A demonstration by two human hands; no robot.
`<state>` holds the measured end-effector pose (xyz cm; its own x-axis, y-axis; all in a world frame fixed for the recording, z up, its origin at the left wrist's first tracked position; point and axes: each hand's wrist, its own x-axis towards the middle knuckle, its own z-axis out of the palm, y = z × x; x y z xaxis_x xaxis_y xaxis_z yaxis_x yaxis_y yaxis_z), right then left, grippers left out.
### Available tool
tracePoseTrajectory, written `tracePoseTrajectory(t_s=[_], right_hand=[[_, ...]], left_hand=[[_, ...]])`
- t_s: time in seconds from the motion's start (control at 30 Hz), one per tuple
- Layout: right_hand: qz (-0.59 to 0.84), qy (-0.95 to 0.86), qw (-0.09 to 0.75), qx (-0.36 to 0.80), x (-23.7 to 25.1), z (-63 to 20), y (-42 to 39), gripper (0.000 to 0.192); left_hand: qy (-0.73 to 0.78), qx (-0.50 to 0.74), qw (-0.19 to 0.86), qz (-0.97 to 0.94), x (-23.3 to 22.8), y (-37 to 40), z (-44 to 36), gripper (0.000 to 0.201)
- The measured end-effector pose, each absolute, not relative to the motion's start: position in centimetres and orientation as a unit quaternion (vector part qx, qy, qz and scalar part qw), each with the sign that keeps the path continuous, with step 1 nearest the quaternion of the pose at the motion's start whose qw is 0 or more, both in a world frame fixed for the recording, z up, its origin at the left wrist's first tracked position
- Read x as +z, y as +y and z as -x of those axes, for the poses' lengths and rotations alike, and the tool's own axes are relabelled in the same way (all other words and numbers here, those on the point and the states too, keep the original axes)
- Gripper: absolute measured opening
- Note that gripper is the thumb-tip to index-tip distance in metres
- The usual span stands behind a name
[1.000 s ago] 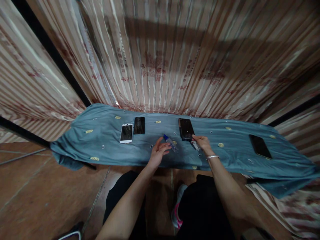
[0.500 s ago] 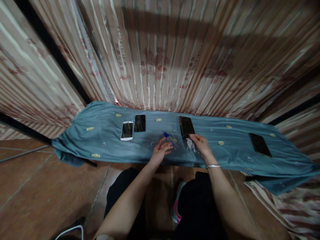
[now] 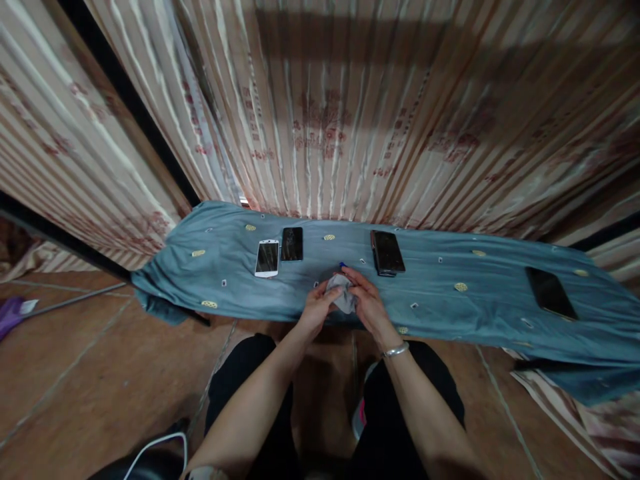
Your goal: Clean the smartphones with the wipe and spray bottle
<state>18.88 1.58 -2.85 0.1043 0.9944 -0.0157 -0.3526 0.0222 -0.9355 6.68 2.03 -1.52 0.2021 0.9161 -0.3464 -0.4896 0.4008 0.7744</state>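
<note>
The grip of both hands meets over the near edge of the tabletop: the left hand (image 3: pixel 316 308) and the right hand (image 3: pixel 364 300) close from either side on a small pale cloth (image 3: pixel 342 293), bunched between the fingertips. The cloth sits directly ahead of the person's lap, between the two hands, so neither hand is the nearer; the left comes in from the left, the right curls over from the right, a bracelet (image 3: pixel 396 349) at its wrist. Just beyond the cloth, touching it or hidden partly behind it, the blue cap of a small bottle (image 3: pixel 343 265) peeps out; its body cannot be seen, so its long axis cannot be told.

The tabletop is draped in a blue sheet (image 3: pixel 450 307). Farther back and to the left lie a white phone (image 3: pixel 267 258) and a black phone (image 3: pixel 292 243) side by side, long axes running away from the person. To the right of the hands lies a larger dark phone (image 3: pixel 387 252), near the right hand but apart from it. Well off to the right rests another dark phone (image 3: pixel 549 293). Behind stands a striped curtain (image 3: pixel 325 120).
</note>
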Motion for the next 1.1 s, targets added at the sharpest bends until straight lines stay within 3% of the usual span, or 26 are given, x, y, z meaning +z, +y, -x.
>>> tracePoseTrajectory(t_s=[0.2, 0.33, 0.43, 0.57, 0.7, 0.93, 1.1], right_hand=[[0.453, -0.488, 0.584, 0.464, -3.1, -17.9, 2.0, 0.041], [0.527, -0.557, 0.574, 0.288, -2.4, -17.7, 1.5, 0.033], [0.511, -0.667, 0.519, 0.156, -1.5, -17.0, 0.4, 0.019], [0.485, -0.755, 0.433, 0.084, -1.5, -15.8, -0.4, 0.022], [0.488, -0.753, 0.433, 0.082, -2.5, -15.7, 0.1, 0.024], [0.524, -0.69, 0.466, 0.179, -2.5, -15.8, 0.3, 0.02], [0.555, -0.699, 0.429, 0.14, -2.5, -15.1, -0.1, 0.014]], left_hand=[[0.471, 0.481, 0.667, -0.319, -2.0, 2.8, -4.7, 0.039], [0.479, 0.477, 0.662, -0.325, -2.1, 2.9, -3.4, 0.04], [0.467, 0.488, 0.672, -0.304, -2.1, 2.7, -2.8, 0.041], [0.438, 0.507, 0.683, -0.291, -2.3, 2.7, -2.7, 0.042], [0.443, 0.495, 0.684, -0.302, -2.5, 2.8, -2.7, 0.044], [0.464, 0.474, 0.68, -0.313, -2.4, 2.7, -2.4, 0.031], [0.426, 0.485, 0.705, -0.293, -2.0, 2.3, -2.4, 0.021]])
